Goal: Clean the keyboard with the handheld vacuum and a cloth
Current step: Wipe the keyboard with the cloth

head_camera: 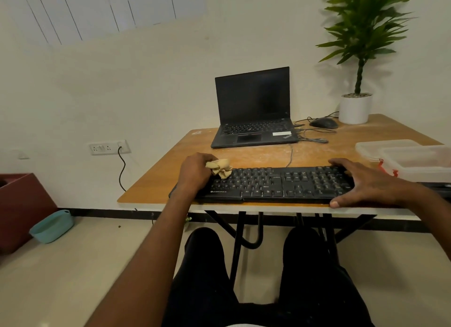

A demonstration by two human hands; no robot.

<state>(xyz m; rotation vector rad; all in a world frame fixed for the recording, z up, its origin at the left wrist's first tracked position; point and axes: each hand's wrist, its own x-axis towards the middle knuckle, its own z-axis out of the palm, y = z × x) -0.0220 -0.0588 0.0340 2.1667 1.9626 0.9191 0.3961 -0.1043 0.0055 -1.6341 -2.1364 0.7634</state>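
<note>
A black keyboard (273,182) lies along the front edge of the wooden table (151,180). My left hand (195,172) grips a crumpled tan cloth (219,168) and holds it on the keyboard's left end. My right hand (361,180) lies spread over the right end, fingers on the far edge and thumb at the near edge, clasping it. No handheld vacuum is in view.
An open black laptop (253,111) stands behind the keyboard, with a mouse (323,123) and cables to its right. A potted plant (355,106) fills the back right corner. Clear plastic boxes (412,158) sit at the right edge. A teal basket (51,226) lies on the floor.
</note>
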